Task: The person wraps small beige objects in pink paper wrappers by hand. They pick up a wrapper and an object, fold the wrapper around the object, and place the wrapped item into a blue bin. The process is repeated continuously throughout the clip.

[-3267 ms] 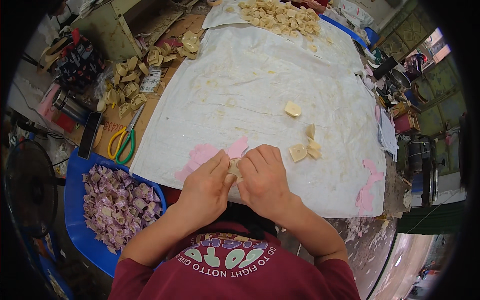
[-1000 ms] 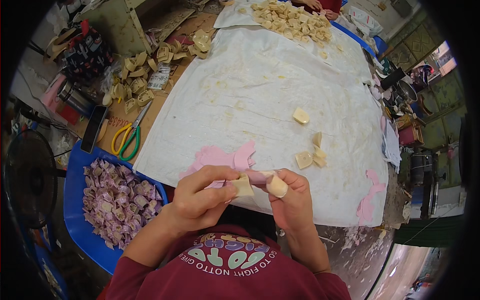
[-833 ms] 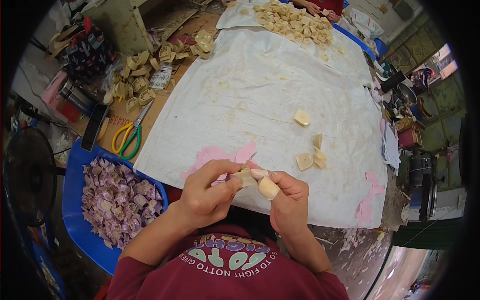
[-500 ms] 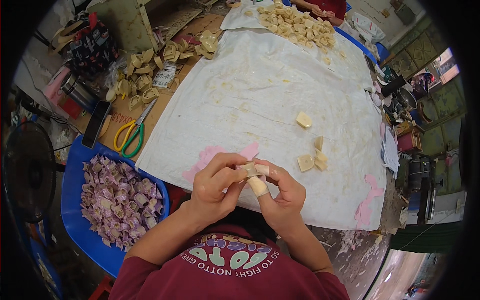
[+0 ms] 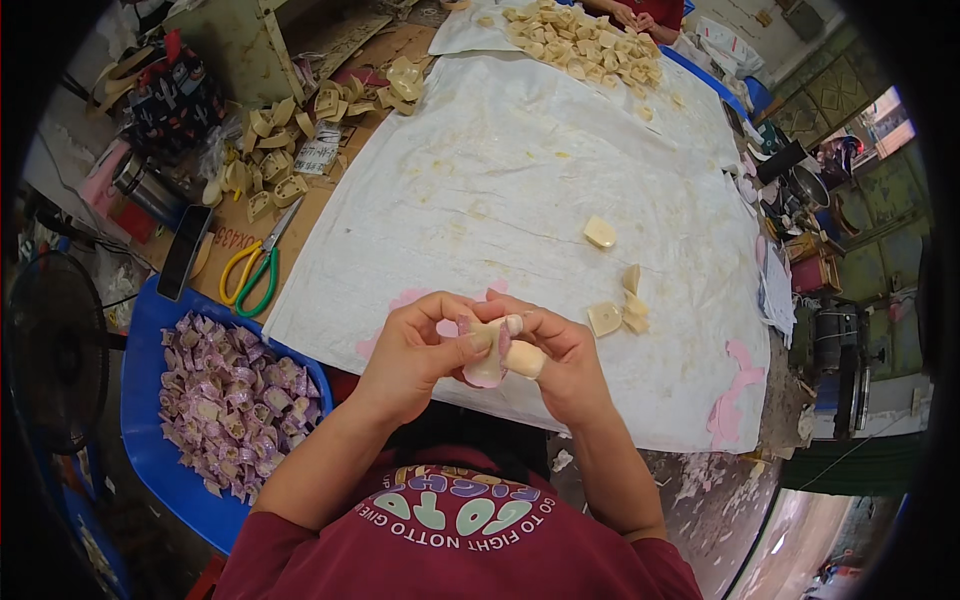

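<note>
Holding one beige shell (image 5: 487, 368) edged in purple-pink, both of your hands meet over the near edge of the white-covered surface (image 5: 450, 200), in front of your chest. Take this shell as the clock centre for all directions below.

Left grip (image 5: 402, 352): closed on the shell, thumb laid against it from 9 o'clock. Right grip (image 5: 562, 362): closed on the same shell from 3 o'clock. Your right thumb wears a pale cover (image 5: 524, 360); the fingertip above it appears pale as well. The exact contact of the remaining fingers cannot be told.

Locate the pink scraps (image 5: 407, 297) at 10 o'clock, partly hidden by your left hand. A single beige piece (image 5: 600, 232) lies between 1 and 2 o'clock; a small beige cluster (image 5: 634, 308) lies at 2 o'clock. A long pink strip (image 5: 738, 395) lies at 3 o'clock, near the surface's right edge.

At 9 o'clock, a blue basin (image 5: 143, 410) contains many purple-and-beige pieces (image 5: 235, 400). At 10 o'clock, scissors (image 5: 258, 275) with one yellow and one green handle lie beside a dark phone (image 5: 185, 250). Between 10 and 11 o'clock, note a group of loose beige shells (image 5: 275, 165). Between 12 and 1 o'clock, a large beige heap (image 5: 585, 45) occupies the far end, near a co-worker's hands (image 5: 632, 18).
</note>
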`<state>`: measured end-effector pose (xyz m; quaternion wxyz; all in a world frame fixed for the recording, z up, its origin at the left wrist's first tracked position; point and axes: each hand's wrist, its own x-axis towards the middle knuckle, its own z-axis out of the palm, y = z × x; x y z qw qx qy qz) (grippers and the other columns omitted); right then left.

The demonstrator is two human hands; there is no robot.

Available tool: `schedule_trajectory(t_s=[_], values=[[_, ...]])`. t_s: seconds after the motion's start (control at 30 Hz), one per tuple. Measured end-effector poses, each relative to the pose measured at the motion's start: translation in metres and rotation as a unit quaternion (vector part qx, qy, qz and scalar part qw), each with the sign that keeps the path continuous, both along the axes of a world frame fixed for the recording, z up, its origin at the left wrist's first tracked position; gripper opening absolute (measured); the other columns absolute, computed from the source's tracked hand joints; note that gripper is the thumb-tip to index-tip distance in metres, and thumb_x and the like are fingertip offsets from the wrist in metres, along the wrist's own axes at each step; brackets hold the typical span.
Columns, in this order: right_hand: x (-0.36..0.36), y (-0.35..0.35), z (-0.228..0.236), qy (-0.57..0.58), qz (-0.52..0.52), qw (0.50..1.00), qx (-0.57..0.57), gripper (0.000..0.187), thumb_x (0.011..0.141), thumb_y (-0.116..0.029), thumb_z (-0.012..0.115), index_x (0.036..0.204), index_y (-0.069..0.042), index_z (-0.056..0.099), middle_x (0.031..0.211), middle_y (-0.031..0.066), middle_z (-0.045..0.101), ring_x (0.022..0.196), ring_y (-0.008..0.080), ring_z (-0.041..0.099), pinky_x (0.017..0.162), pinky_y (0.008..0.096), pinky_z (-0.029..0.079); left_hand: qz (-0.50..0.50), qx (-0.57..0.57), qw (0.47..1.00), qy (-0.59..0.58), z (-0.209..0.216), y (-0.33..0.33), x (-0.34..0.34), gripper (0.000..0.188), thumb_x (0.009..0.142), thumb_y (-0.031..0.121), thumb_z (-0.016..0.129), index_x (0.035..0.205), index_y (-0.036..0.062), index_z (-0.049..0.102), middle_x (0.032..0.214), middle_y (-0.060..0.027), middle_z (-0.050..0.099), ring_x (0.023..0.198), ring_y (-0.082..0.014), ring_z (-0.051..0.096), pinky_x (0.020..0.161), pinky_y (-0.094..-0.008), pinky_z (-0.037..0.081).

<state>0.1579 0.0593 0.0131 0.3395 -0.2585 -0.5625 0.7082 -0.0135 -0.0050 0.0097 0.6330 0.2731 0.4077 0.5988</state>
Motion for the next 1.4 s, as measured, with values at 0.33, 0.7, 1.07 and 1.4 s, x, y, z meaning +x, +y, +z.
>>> schedule_trajectory(t_s=[0.33,0.7,1.07,1.4], values=[[-0.007,0.0,-0.005,-0.172,-0.099,0.889,0.412,0.013,0.08,-0.001,0.064,0.093,-0.006,0.064,0.105,0.0086,0.067,0.118,0.0341,0.053,0.098,0.0442,0.04,0.053,0.088,0.974,0.2,-0.014,-0.005,0.005,0.011,0.086,-0.008,0.061,0.093,-0.0026,0.056,0.109,-0.0084,0.049,0.094,-0.0149,0.062,0.081,-0.0295,0.057],[-0.011,0.0,0.003,-0.14,-0.222,0.863,0.431,0.007,0.079,-0.005,0.069,0.086,-0.003,0.066,0.114,0.0118,0.067,0.123,0.0382,0.048,0.1,0.0467,0.038,0.019,0.024,0.999,0.012,-0.006,-0.003,0.005,0.047,0.093,0.016,0.061,0.134,0.0037,0.042,0.117,-0.0131,0.057,0.098,-0.0237,0.065,0.077,-0.0344,0.057],[-0.029,-0.024,0.01,0.08,-0.095,0.99,-0.06,0.038,0.088,-0.004,0.061,0.126,-0.003,0.06,0.144,0.0109,0.046,0.081,0.0103,0.059,0.066,0.0261,0.049,0.007,0.057,0.987,-0.147,0.006,-0.01,0.013,0.057,0.102,0.032,0.041,0.152,0.0165,0.018,0.105,-0.0096,0.06,0.086,-0.017,0.061,0.07,-0.0334,0.053],[-0.03,-0.021,-0.014,-0.004,-0.069,0.996,0.062,0.039,0.087,0.002,0.05,0.126,0.001,0.056,0.142,0.0143,0.048,0.102,0.0203,0.059,0.086,0.0339,0.049,0.084,0.097,0.991,0.042,-0.005,-0.007,0.024,0.056,0.102,0.03,0.041,0.152,0.0118,0.024,0.097,-0.0044,0.06,0.071,-0.0109,0.057,0.055,-0.0256,0.048]])
